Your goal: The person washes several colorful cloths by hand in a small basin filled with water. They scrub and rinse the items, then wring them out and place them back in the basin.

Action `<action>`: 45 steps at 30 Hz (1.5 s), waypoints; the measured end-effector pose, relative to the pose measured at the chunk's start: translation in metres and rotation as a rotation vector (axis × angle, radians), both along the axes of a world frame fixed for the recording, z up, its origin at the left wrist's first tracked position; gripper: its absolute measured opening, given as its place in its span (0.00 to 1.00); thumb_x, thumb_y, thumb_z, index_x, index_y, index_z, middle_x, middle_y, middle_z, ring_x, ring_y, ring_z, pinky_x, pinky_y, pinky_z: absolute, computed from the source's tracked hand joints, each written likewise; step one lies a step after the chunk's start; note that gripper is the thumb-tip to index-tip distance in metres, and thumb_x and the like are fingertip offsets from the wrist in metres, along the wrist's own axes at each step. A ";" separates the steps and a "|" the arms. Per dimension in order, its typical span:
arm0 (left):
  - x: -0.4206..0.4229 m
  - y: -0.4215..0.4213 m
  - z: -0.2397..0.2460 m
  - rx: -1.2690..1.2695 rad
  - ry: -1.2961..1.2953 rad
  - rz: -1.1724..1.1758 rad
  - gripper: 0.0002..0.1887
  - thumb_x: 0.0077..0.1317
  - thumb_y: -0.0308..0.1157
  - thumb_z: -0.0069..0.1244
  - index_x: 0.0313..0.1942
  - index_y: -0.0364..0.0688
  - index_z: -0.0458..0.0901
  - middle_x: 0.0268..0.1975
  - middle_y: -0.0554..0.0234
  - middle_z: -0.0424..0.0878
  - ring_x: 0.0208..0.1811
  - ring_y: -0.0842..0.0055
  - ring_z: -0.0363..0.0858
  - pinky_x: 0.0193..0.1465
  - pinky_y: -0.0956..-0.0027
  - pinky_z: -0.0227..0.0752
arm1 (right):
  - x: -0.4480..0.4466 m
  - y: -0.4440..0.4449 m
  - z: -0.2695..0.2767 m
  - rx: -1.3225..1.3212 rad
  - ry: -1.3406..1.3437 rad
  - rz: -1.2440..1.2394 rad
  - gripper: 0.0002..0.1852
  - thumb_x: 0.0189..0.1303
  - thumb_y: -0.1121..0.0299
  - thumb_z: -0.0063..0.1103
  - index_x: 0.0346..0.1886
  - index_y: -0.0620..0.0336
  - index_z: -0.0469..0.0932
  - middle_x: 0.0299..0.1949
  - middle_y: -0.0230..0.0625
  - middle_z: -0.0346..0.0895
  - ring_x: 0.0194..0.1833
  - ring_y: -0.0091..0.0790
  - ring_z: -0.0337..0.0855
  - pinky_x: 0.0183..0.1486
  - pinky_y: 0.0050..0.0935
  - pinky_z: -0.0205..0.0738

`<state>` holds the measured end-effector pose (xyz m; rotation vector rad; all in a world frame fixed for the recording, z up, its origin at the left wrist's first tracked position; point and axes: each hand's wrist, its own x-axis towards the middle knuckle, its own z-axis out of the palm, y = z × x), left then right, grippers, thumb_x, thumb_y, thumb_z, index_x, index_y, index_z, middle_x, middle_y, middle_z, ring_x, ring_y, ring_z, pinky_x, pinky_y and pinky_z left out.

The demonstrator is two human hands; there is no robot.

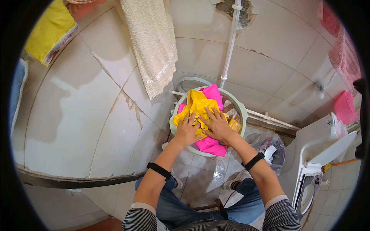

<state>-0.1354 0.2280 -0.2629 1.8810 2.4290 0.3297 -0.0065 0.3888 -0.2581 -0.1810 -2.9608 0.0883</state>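
Observation:
A round pale green plastic basin stands before me, holding a yellow plastic sheet or bag over bright pink plastic. My left hand lies flat on the yellow plastic with its fingers spread. Beside it, my right hand rests on the same plastic, fingers also apart. Neither hand grips anything. Yellow and reddish-brown items show at the basin's right side; their kind is unclear. What lies under the plastic is hidden.
A cream towel hangs on the tiled wall behind the basin. White pipes run down and along the wall. To the right are a clear plastic bag of waste and a white toilet with a raised lid. Wet floor tiles lie below.

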 end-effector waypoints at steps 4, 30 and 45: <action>-0.020 0.018 -0.031 -0.086 -0.112 -0.017 0.30 0.54 0.34 0.60 0.59 0.37 0.73 0.71 0.41 0.59 0.69 0.49 0.63 0.69 0.52 0.61 | -0.019 0.013 -0.024 -0.061 -0.075 -0.038 0.32 0.56 0.52 0.62 0.65 0.46 0.69 0.64 0.48 0.66 0.62 0.60 0.67 0.61 0.57 0.65; 0.010 0.029 0.042 0.921 -2.440 0.233 0.35 0.69 0.65 0.35 0.60 0.45 0.73 0.56 0.60 0.79 0.55 0.65 0.78 0.60 0.60 0.71 | -0.015 -0.083 0.075 -0.741 0.675 0.035 0.16 0.44 0.83 0.56 0.39 0.58 0.78 0.52 0.47 0.71 0.58 0.55 0.67 0.63 0.44 0.62; 0.000 0.037 0.004 0.740 -2.388 0.270 0.20 0.72 0.50 0.46 0.53 0.46 0.78 0.46 0.64 0.83 0.45 0.70 0.82 0.50 0.64 0.77 | -0.010 -0.081 0.065 -0.657 0.627 -0.204 0.11 0.53 0.66 0.56 0.38 0.61 0.74 0.30 0.50 0.78 0.30 0.55 0.81 0.33 0.49 0.75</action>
